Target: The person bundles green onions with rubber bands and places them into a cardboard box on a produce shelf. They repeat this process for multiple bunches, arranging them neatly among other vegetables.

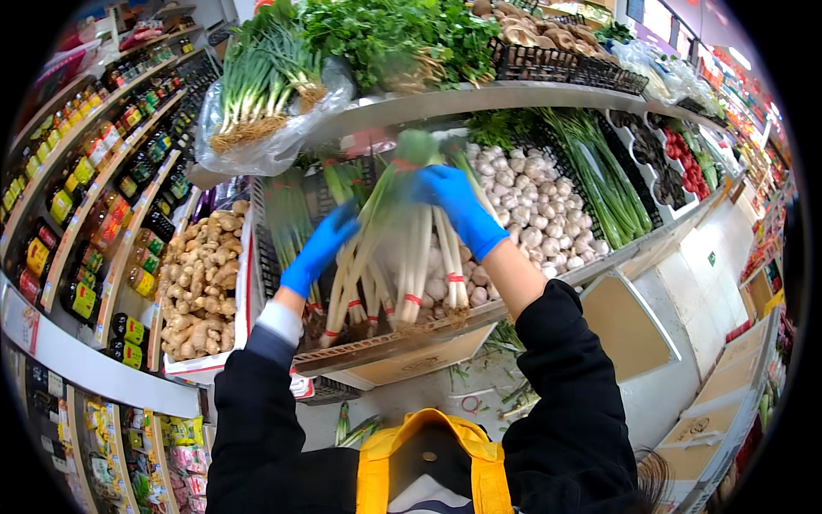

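Observation:
Bundles of large green onions tied with red bands stand in a black crate in front of me. My right hand (459,204), in a blue glove, has its fingers curled around the upper stalks of one green onion bundle (414,270). Blur partly hides its fingertips. To the left, my blue-gloved left hand (324,244) is held with fingers apart beside a leaning green onion bundle (359,257); whether the fingertips touch it is unclear. Another banded bundle (454,263) stands below my right wrist, with its roots towards me.
Garlic bulbs (539,199) lie right of the onions, ginger (202,283) on the left. Above runs a metal shelf edge (488,96) with scallions (263,90) in plastic, cilantro (398,38) and mushrooms (533,32). Bottle shelves (115,193) line the left. Loose greens (504,337) litter the floor.

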`<control>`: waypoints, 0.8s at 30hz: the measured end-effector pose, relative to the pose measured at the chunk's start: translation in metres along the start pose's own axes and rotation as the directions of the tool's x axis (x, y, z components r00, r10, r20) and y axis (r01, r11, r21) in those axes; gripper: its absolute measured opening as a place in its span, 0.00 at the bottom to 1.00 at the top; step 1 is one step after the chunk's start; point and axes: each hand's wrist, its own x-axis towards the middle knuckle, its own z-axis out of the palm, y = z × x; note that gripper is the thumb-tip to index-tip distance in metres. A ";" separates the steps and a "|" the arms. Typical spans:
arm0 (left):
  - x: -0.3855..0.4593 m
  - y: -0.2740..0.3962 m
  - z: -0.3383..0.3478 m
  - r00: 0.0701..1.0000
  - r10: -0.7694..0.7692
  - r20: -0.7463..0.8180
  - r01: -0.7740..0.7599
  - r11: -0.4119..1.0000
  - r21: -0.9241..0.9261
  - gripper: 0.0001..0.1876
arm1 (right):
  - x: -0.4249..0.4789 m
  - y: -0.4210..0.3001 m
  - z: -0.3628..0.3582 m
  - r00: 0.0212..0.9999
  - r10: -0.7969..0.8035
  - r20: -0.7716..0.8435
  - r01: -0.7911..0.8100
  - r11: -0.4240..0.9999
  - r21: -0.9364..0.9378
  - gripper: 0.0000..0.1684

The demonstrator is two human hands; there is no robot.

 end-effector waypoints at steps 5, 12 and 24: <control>0.037 0.119 -0.015 0.993 0.114 -0.009 -0.114 0.993 -0.044 0.23 | 0.006 -0.013 0.076 0.963 -0.252 0.094 0.257 0.965 -0.053 0.11; 0.000 0.111 -0.052 0.926 0.147 -0.348 -0.149 0.989 0.020 0.20 | 0.003 -0.038 0.124 0.932 -0.329 0.156 0.359 0.766 -0.533 0.13; -0.073 0.050 -0.180 0.848 0.014 -0.530 -0.169 0.955 -0.244 0.21 | -0.087 0.067 0.153 0.821 -0.440 0.364 0.570 0.605 -0.556 0.15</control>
